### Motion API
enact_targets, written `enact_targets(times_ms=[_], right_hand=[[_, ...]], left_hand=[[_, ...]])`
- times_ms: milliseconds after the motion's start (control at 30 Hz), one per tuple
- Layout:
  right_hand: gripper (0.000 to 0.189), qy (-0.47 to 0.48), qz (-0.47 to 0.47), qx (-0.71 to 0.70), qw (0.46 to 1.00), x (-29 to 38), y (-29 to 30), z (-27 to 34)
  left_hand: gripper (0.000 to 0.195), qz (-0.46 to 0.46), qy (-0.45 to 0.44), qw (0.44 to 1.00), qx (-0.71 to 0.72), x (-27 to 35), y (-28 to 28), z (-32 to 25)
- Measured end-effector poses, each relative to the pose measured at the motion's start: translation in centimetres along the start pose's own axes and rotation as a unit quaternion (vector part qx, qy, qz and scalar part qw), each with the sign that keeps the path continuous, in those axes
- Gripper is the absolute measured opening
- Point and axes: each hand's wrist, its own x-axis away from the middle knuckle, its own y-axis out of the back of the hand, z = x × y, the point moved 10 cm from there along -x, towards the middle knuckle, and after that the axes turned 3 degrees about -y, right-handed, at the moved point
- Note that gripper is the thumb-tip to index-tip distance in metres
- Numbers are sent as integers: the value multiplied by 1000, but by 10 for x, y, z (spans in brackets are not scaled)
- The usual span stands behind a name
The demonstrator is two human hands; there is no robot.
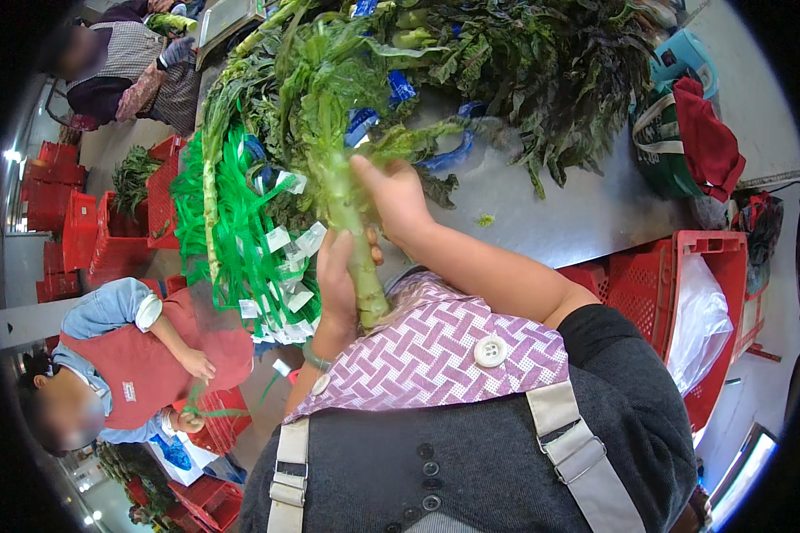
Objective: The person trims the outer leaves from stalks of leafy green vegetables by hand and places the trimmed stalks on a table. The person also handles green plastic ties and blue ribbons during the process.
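Observation:
My left hand [339, 273] wraps around the lower part of a thick pale-green celtuce stalk [361, 266], its cut end towards my apron and its leafy top pointing away. A bracelet circles the left wrist. Higher up the stalk, slightly blurred, my right hand [397, 196] has its thumb against the stem and its fingers closed at a side leaf [417, 143]. Beyond the hands, a heap of dark leafy celtuce [553, 86] covers the far part of the metal table [527, 223]. Blue tape bands [457, 150] lie among the leaves.
Green ribbon ties with white tags [240, 220] hang at the table's left side. A co-worker in a red apron [167, 353] handles a green tie; another person [133, 66] holds celtuce further off. Right are a green bag [660, 146], a turquoise container [687, 56] and a red crate [700, 246].

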Motion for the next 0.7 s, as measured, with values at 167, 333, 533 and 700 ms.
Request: enact_targets(times_ms=[167,333,533,700], right_hand=[[22,-1,114,101,988,2,-9,-16],[19,8,131,93,987,22,-10,-8],[29,-103,194,214,952,66,-6,-29],[24,-73,149,42,985,46,-5,1]], left_hand=[[39,-16,-4,1000,14,0,8,4],[35,-25,15,999,-15,-1,14,10],[27,-140,-30,989,-30,-14,46,3],[29,-122,-45,989,-70,-12,55,3]])
